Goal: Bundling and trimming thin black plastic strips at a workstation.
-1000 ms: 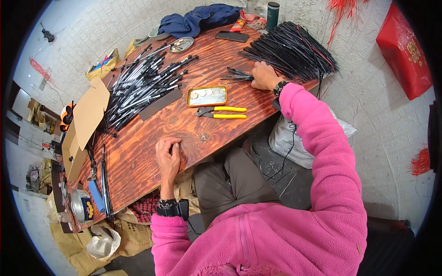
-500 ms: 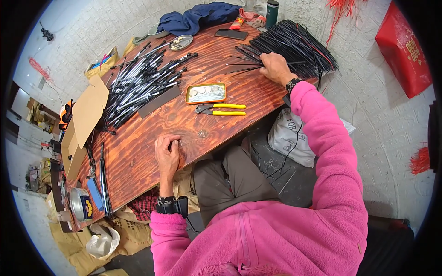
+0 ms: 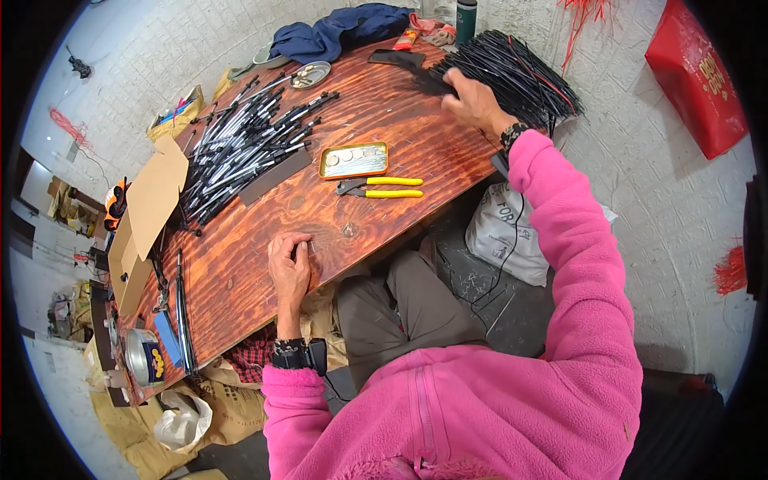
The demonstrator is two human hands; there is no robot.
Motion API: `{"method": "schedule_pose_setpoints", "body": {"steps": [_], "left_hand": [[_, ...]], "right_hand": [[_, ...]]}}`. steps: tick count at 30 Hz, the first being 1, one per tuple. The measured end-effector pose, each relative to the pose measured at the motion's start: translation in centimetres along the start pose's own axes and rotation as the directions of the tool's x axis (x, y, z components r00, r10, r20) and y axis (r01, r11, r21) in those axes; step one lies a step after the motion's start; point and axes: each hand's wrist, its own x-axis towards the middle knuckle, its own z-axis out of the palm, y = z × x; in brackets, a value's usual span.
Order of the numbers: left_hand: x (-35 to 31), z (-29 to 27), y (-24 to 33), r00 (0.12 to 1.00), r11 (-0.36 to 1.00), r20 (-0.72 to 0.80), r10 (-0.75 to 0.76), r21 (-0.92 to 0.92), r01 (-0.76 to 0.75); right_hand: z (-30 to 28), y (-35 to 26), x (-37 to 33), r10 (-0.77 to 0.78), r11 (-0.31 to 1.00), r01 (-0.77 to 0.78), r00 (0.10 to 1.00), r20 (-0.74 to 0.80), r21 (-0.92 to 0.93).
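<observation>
At the near table edge rests my left hand, with its fingers curled and its thumb near the fingertips. Whatever it may pinch is too small to make out. Farther off to the right, my right hand is at the near left side of a big heap of thin black rods. Between its thumb and fingers are a few black rods, smeared by motion and pointing toward the phone. Between my hands lie yellow-handled cutting pliers and a shallow tin holding round discs and thin silvery pins.
Black-and-silver rods are piled at the left beside an open cardboard box. A phone, a small dish, blue cloth and a dark green flask stand at the back. A white sack sits below the table.
My right hand has shifted slightly up and left, and the loose rod ends beside it have swung toward the phone. My left hand stays in place.
</observation>
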Motion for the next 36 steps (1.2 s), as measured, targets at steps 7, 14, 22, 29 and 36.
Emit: {"method": "schedule_pose_setpoints", "body": {"steps": [7, 14, 22, 29, 36], "left_hand": [[0.3, 0.2, 0.5, 1.0, 1.0, -0.015, 0.002, -0.013, -0.002], [0.0, 0.0, 0.3, 1.0, 1.0, -0.015, 0.002, -0.009, -0.002], [0.1, 0.2, 0.0, 1.0, 1.0, 0.012, 0.004, -0.009, -0.004], [0.1, -0.2, 0.8, 1.0, 1.0, 0.002, 0.006, 0.011, -0.006], [0.1, -0.2, 0.6, 0.991, 0.973, -0.137, -0.006, -0.231, -0.026]], "right_hand": [[-4.6, 0.0, 2.7, 0.121, 0.593, -0.03, 0.991, -0.052, 0.805], [-5.5, -1.7, 2.1, 0.21, 0.081, -0.012, 0.978, -0.005, 0.997], [-4.8, -0.7, 2.1, 0.198, 0.009, -0.078, 0.977, 0.074, 0.997], [-2.7, -5.7, 1.4, 0.277, 0.259, 0.109, 0.944, -0.182, 0.96], [-0.3, -9.4, -2.6, 0.152, 0.35, -0.106, 0.987, 0.055, 0.931]]}}
